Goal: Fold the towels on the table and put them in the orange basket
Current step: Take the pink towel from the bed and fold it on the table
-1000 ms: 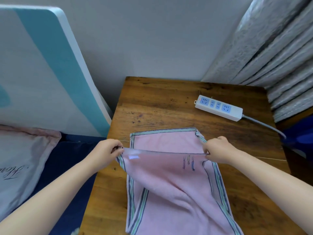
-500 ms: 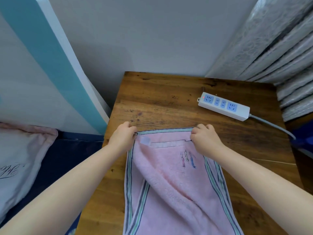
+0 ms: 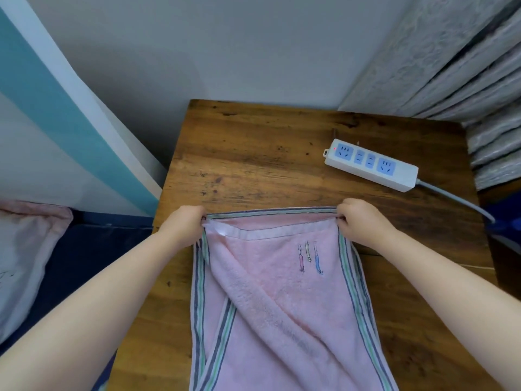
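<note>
Two hands (image 3: 184,225) (image 3: 359,221), one towel (image 3: 282,300)

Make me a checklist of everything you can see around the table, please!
Surface: wooden table, dark knots and stains, bare at the far left.
Job's things: pink towel with striped borders, folded over on itself, a diagonal crease across it, near end running out of view. Orange basket: nothing seen.
Clutter: white power strip at far right, red light on.
Hands: left hand pinches the towel's far left corner; right hand pinches the far right corner.
Cables: grey cord runs from the strip off the right edge.
Surroundings: grey wall, teal-and-white board leaning at left, pink pillow lower left, patterned curtain at right.
</note>
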Tool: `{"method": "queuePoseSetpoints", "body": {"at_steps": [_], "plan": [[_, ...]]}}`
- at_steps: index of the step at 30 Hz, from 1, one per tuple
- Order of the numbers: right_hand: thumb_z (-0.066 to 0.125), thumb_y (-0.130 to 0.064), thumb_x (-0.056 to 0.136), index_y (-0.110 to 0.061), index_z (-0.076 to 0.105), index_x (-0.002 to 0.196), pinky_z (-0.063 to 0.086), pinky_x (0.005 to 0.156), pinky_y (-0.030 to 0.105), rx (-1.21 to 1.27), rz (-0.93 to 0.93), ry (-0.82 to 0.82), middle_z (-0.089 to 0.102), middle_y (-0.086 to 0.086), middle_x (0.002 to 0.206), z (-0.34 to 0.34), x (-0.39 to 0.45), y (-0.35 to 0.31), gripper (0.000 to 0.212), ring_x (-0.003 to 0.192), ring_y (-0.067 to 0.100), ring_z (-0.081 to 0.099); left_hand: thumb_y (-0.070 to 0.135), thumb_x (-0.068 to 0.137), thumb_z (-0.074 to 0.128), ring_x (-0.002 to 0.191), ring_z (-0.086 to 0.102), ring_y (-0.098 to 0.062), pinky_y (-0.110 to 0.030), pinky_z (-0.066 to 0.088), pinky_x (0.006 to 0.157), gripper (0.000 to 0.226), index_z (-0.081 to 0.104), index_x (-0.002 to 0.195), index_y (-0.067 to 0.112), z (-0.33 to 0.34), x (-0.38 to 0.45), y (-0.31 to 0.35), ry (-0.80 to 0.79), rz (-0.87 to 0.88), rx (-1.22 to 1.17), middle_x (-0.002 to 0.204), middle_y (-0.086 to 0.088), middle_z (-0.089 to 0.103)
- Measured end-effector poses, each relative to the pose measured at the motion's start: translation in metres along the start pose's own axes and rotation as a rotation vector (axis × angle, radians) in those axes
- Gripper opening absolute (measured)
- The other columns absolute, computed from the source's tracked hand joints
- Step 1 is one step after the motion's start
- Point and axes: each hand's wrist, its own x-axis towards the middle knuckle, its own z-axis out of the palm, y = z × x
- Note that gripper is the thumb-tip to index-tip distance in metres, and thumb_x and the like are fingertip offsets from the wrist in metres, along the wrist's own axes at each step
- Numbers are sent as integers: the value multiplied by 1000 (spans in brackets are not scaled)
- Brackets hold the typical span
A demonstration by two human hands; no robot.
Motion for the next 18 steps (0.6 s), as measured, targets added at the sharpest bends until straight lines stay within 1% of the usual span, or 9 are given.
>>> {"method": "queuePoseSetpoints", "body": {"at_steps": [3,5,8,10,12,14,15,17,18], "plan": [[58,-12,84,-5,63,79,46,65,26,41,-45,-144,54,5,82,-13,-6,10,10,77,19,54,11,93,45,97,58,-27,-30,46,77,18,60,102,8,-7,-3,-5,-2,54,-4,109,-10,63],[62,-7,79,-6,60,70,41,60,22,101,-53,-173,51,4,78,-24,-13,18,9,73,18,50,10,93,46,94,56,-26,-28,43,73,14,59,98,9,-15,-5,-8,-42,104,30,105,-10,62],[66,-4,74,-18,48,56,36,55,16,196,-81,-99,46,-5,73,-46,-27,23,30,67,12,45,10,92,45,81,51,-22,-29,38,64,12,49,82,14,-31,-11,-8,-58,149,83,89,-6,57],[68,-6,73,-23,46,53,35,55,13,198,-121,-64,44,-10,75,-60,-41,21,34,68,7,44,11,93,42,73,45,-19,-28,32,56,17,42,77,16,-43,-20,-6,-42,160,111,77,-1,48],[68,-5,71,-27,44,52,36,56,13,204,-150,-22,46,-11,79,-76,-54,20,37,72,7,47,13,94,40,66,41,-15,-25,30,54,21,38,73,17,-57,-29,0,-7,175,123,71,2,43],[67,-1,69,-27,39,49,40,59,19,170,-189,38,53,-3,79,-96,-66,18,43,73,15,52,13,95,40,67,43,-15,-26,33,55,21,40,74,18,-76,-41,8,69,207,128,75,0,47],[66,0,68,-27,35,49,40,59,21,140,-208,73,54,0,73,-106,-72,16,45,70,19,51,13,95,40,71,46,-17,-28,35,59,16,43,79,16,-86,-48,13,123,226,125,81,-3,51],[64,3,67,-25,30,48,33,55,20,90,-232,169,44,-3,57,-127,-82,11,48,61,20,44,11,94,41,78,50,-22,-30,38,66,10,47,87,12,-108,-63,22,244,244,133,90,-7,55],[63,4,66,-23,30,48,31,53,21,66,-231,229,40,-5,54,-137,-86,7,46,59,20,42,9,94,41,80,52,-25,-32,40,68,9,50,91,9,-119,-70,27,325,243,136,93,-10,57]]}}
